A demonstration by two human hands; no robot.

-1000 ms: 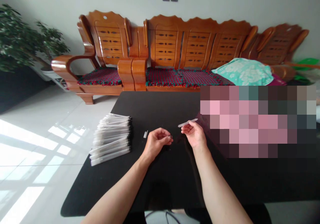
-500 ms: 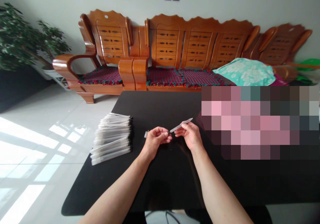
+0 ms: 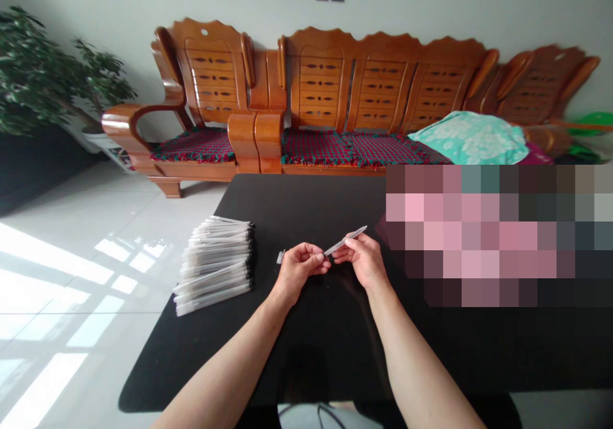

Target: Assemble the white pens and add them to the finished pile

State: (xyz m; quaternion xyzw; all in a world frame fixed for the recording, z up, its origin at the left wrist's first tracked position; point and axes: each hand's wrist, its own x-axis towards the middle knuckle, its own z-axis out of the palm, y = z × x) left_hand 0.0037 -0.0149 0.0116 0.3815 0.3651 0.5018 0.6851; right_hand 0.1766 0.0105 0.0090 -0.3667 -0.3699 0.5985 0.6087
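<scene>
My right hand (image 3: 366, 260) pinches a translucent white pen (image 3: 347, 240), which slants up to the right with its pointed end outward. My left hand (image 3: 302, 266) is closed, its fingertips around a small black piece (image 3: 324, 256) at the pen's lower end. Whether that piece is joined to the pen I cannot tell. Just past the back of my left hand shows a small translucent piece with a thin clip, like a pen cap (image 3: 280, 257); whether it lies on the table is unclear. A stack of similar pens (image 3: 215, 260) lies to the left, black ends pointing right.
Beneath my hands is a black table (image 3: 201, 359). Behind it stand a carved wooden bench (image 3: 320, 84) and armchair (image 3: 215, 78) with woven cushions. A pixelated area covers the table's right. A potted plant (image 3: 96, 75) stands at the far left.
The pen in my right hand has come slightly left and down towards my left fingertips, and less of the black piece shows between the hands. The stack of pens is unchanged.
</scene>
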